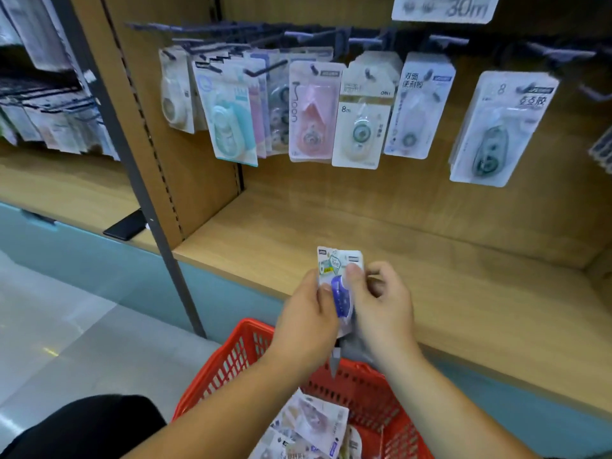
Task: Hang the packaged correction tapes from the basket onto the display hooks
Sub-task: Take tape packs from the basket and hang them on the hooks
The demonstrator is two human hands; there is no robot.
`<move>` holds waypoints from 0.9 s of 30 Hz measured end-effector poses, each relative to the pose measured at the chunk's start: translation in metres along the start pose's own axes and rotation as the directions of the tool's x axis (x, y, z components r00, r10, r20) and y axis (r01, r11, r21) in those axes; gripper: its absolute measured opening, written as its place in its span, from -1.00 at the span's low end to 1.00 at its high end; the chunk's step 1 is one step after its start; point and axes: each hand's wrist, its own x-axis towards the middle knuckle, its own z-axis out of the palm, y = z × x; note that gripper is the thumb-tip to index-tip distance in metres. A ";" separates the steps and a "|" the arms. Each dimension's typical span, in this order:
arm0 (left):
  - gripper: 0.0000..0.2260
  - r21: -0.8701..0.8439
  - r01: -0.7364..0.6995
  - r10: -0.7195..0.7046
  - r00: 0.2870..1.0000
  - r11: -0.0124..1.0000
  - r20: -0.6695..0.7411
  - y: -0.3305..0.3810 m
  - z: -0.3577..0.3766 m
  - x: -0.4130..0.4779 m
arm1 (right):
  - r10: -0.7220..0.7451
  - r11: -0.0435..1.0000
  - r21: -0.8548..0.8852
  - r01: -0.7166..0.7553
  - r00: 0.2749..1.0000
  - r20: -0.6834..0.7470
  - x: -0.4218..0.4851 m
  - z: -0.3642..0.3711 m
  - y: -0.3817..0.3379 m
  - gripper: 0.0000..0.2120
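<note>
- The person is standing at a wooden shelf [447, 293] and holding a packaged correction tape [338, 271] with a blue dispenser above the shelf's front edge, well below the display hooks [265, 68].
- The left hand [308, 314] is gripping the pack's left edge with curled fingers. The right hand [381, 303] is pinching its right side, with the thumb pressing on the front of the card.
- A second card may be lying behind the first; I cannot tell for sure.
- The red basket [231, 359] is sitting just under the forearms, with more packs [313, 422] lying loose in it.
- Other hanging packs [313, 111] are already filling most of the hooks along the back panel.
- My guess is that the person is sorting or turning the pack upright before hanging it.
- The next move calls for lifting it to a matching or free hook. The hole at the top of the card must then be lined up with the hook's tip and slid on.
</note>
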 end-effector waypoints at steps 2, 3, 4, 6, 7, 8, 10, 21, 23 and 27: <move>-0.75 -0.040 0.026 -0.027 0.999 0.999 -0.037 0.003 0.003 0.010 | 0.108 0.987 0.109 -0.115 0.992 0.068 0.000 0.005 -0.009 -0.73; -0.76 -0.107 0.061 -0.067 0.996 0.992 -0.052 0.005 0.001 0.015 | 0.168 0.968 0.171 -0.185 0.980 0.109 0.003 0.004 -0.013 -0.73; -0.76 -0.185 0.096 -0.107 0.993 0.978 -0.050 0.007 -0.001 0.019 | 0.199 0.951 0.206 -0.230 0.967 0.162 0.008 0.001 -0.014 -0.75; -0.76 -0.314 0.141 -0.150 0.989 0.939 -0.006 0.011 -0.006 0.023 | 0.170 0.958 0.179 -0.223 0.948 0.270 0.017 -0.005 -0.014 -0.81; -0.76 -0.350 0.141 -0.142 0.990 0.926 0.024 0.012 -0.007 0.024 | 0.148 0.966 0.158 -0.205 0.939 0.311 0.019 -0.007 -0.013 -0.81; -0.78 -0.382 0.140 -0.130 0.990 0.913 0.052 0.013 -0.007 0.023 | 0.128 0.973 0.140 -0.186 0.930 0.345 0.020 -0.009 -0.012 -0.80; -0.81 -0.422 0.126 -0.098 0.991 0.898 0.087 0.015 -0.005 0.021 | 0.074 0.990 0.087 -0.114 0.923 0.377 0.022 -0.010 -0.009 -0.77; -0.83 -0.464 0.106 -0.110 0.994 0.879 0.019 0.018 -0.014 0.028 | 0.034 0.976 0.193 -0.105 0.940 0.341 0.031 -0.029 -0.015 -0.24; -0.81 -0.484 0.100 -0.099 0.995 0.869 0.027 0.019 -0.018 0.027 | 0.098 0.950 0.257 -0.179 0.949 0.301 0.034 -0.033 -0.016 -0.24; -0.78 -0.489 0.055 -0.031 0.998 0.871 0.058 0.022 -0.025 0.025 | 0.155 0.931 0.270 -0.246 0.936 0.316 0.038 -0.044 -0.027 -0.38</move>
